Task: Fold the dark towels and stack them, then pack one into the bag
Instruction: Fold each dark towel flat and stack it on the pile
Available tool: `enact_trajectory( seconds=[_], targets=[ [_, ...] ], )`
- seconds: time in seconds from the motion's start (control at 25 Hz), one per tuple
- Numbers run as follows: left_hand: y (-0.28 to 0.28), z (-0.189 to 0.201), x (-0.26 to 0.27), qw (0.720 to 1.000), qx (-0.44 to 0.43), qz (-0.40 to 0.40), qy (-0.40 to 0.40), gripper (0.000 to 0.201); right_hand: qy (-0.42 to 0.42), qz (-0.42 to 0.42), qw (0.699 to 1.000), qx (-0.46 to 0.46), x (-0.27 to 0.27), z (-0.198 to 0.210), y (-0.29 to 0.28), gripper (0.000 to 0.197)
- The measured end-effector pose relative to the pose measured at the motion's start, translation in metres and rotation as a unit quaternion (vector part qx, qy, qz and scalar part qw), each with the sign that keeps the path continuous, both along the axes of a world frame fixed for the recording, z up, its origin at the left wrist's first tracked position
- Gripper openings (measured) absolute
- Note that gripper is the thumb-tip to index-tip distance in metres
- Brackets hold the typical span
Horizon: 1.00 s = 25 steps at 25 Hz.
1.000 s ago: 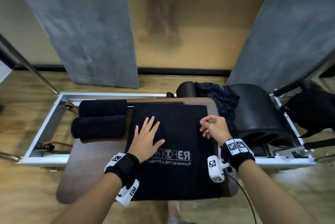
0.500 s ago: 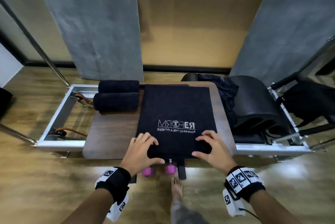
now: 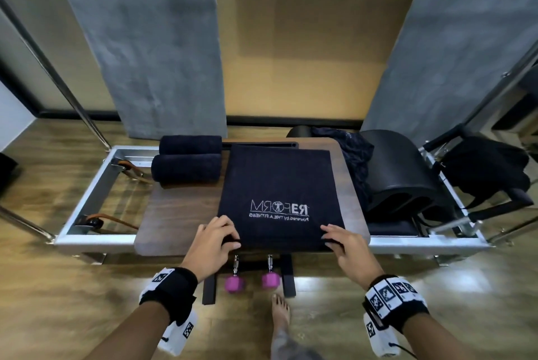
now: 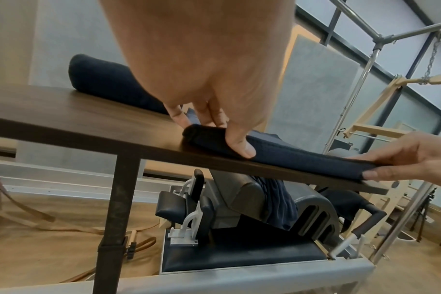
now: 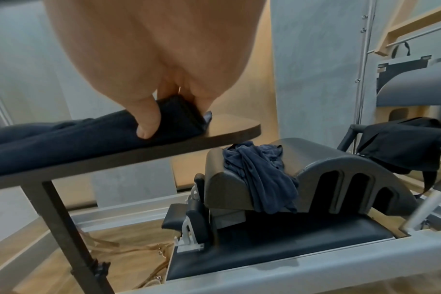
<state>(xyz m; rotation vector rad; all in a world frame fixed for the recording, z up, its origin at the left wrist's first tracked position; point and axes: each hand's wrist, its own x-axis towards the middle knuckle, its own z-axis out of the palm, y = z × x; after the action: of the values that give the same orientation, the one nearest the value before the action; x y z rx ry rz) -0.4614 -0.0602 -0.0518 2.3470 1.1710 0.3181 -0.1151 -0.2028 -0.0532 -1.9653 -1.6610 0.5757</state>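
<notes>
Both hands hold the near edge of the logo towel (image 3: 279,185), which lies flat on the counter (image 3: 180,214). The left hand (image 3: 211,243) has its grip closed on the towel's near left corner: in the left wrist view the thumb (image 4: 241,145) presses the folded edge from the front while the fingers (image 4: 179,117) curl over the top. The right hand (image 3: 346,246) pinches the near right corner the same way, thumb (image 5: 146,119) on the front of the thick fold and fingers behind it.

The towel is dark navy, several layers thick at the near edge, with white lettering facing up and reading away from the person. It covers the middle and right part of the counter, reaching nearly to the far edge.

At the far left corner of the counter two rolled dark towels (image 3: 187,160) lie side by side, touching, apart from the flat one. Off the right edge, a crumpled dark cloth (image 5: 262,175) is draped over a black padded arc barrel (image 5: 340,171). A black bag (image 3: 486,173) hangs further right on a frame. Below the near edge, two pink dumbbells (image 3: 250,281) sit on the wooden floor beside a bare foot (image 3: 281,310).
</notes>
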Motion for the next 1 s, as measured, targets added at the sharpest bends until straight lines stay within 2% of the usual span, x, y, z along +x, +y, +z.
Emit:
enact_trajectory(
  seconds=[0.08, 0.16, 0.28, 0.36, 0.52, 0.72, 0.88, 0.92, 1.0],
  targets=[
    [0.008, 0.005, 0.005, 0.999, 0.002, 0.009, -0.042, 0.02, 0.049, -0.027, 0.998, -0.012, 0.007, 0.013, 0.011, 0.022],
    [0.024, 0.016, 0.014, 0.991, -0.009, 0.051, -0.12, 0.014, 0.112, -0.052, 0.992, -0.006, 0.019, 0.027, 0.03, 0.018],
    [0.058, 0.038, 0.033, 0.959, -0.028, 0.15, -0.239, 0.013, 0.235, -0.122, 0.963, 0.041, 0.04, 0.049, 0.067, 0.008],
    [0.088, 0.051, 0.049, 0.94, -0.035, 0.205, -0.272, 0.015, 0.29, -0.152, 0.943, 0.062, 0.053, 0.061, 0.096, 0.007],
    [0.143, 0.063, 0.084, 0.926, -0.057, 0.245, -0.281, 0.012, 0.313, -0.175, 0.931, 0.061, 0.079, 0.065, 0.154, 0.005],
    [0.203, 0.047, 0.126, 0.922, -0.086, 0.288, -0.245, 0.015, 0.318, -0.215, 0.923, 0.003, 0.112, 0.044, 0.215, 0.003],
    [0.224, 0.026, 0.147, 0.922, -0.134, 0.319, -0.177, 0.024, 0.25, -0.259, 0.932, -0.045, 0.125, 0.021, 0.24, 0.011],
    [0.224, 0.022, 0.15, 0.929, -0.125, 0.311, -0.158, 0.031, 0.231, -0.272, 0.933, -0.04, 0.128, 0.019, 0.243, 0.011],
    [0.215, 0.02, 0.157, 0.954, -0.053, 0.272, -0.116, 0.043, 0.171, -0.291, 0.941, 0.012, 0.131, 0.017, 0.242, 0.009]
  ],
)
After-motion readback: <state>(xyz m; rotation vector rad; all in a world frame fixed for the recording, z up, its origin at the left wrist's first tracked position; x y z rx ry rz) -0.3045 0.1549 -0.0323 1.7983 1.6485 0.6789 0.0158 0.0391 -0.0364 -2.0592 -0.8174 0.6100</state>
